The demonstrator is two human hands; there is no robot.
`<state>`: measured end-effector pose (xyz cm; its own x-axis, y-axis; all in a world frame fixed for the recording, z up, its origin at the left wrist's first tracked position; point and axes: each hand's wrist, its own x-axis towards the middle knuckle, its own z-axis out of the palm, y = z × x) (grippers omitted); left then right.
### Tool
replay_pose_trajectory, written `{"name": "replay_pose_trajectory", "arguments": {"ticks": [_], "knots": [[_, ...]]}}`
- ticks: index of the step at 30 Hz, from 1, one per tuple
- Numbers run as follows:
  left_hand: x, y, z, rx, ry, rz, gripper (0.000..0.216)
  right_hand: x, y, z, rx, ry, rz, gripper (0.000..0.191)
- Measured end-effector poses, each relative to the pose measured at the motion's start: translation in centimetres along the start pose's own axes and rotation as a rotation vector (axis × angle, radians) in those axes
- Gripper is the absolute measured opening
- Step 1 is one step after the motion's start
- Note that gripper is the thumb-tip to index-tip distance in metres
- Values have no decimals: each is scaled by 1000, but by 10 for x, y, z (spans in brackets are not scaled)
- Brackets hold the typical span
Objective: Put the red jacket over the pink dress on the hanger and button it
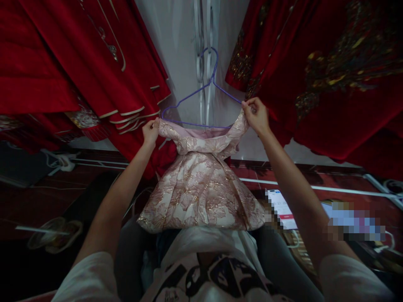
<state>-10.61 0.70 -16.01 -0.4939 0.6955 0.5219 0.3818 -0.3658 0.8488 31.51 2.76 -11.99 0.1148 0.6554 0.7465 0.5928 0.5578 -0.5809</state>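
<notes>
Balancing tension is probably helping: left hand (150, 131) and right hand (258, 117) are pinching the dress (203, 184) by its shoulders, fingertips closed, near the purple hanger (213, 79)

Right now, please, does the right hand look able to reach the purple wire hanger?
Probably yes: the right hand pinches the brocade dress at its shoulder, beside one end of the purple wire hanger, and nothing seems to block the way.
</notes>
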Motion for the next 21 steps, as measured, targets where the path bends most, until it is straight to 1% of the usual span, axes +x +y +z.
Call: {"name": "replay_pose_trajectory", "arguments": {"ticks": [3, 7, 9, 11, 13, 17, 21], "knots": [[2, 2, 3, -23, -1, 21, 28, 1, 0, 0, 24, -7, -9, 45], [11, 18, 12, -84, -24, 77, 25, 1, -4, -3, 71, -8, -33, 44], [15, 26, 17, -94, -28, 63, 26, 1, -6, -5, 91, -10, -35, 44], [18, 30, 20, -102, -19, 17, 27, 1, -6, -5, 103, -7, -32, 44], [16, 28, 20, -117, 10, -47, 27, 1, -5, -5, 108, -3, -28, 45], [6, 14, 10, -139, 64, -166, 25, 1, -4, -3, 121, -19, -13, 46], [0, 4, 3, -148, 64, -146, 26, 2, -4, -3, 151, -43, 14, 46]]}}
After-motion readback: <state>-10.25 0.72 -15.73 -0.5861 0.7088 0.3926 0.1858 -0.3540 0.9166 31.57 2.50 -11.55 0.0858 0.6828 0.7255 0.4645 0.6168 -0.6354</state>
